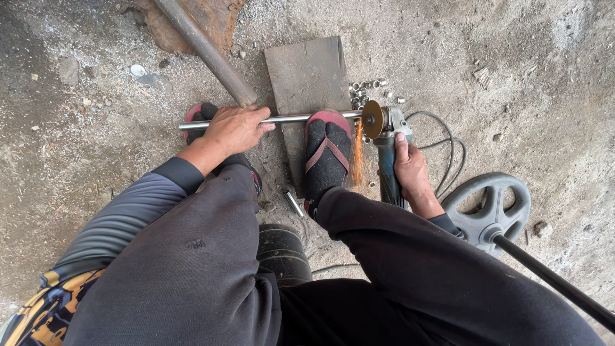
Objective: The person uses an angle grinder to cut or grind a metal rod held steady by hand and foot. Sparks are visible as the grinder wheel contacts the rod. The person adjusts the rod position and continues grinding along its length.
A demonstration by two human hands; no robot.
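Note:
My left hand point(236, 129) presses down on a thin shiny metal rod point(288, 118) that lies across a flat wooden board point(306, 70). My right foot in a black sock and red sandal point(327, 150) also pins the rod. My right hand point(410, 168) grips the blue body of an angle grinder point(386, 154). Its cutting disc point(372, 119) meets the right end of the rod, and orange sparks point(356, 160) stream toward me.
Several small cut metal rings point(368, 86) lie beyond the disc. A thick rusty pipe point(208, 54) leans in from the top. A grey weight plate on a dark bar point(490, 208) sits at right, beside the grinder's cable point(448, 150). A short rod piece point(293, 204) lies on the dirt.

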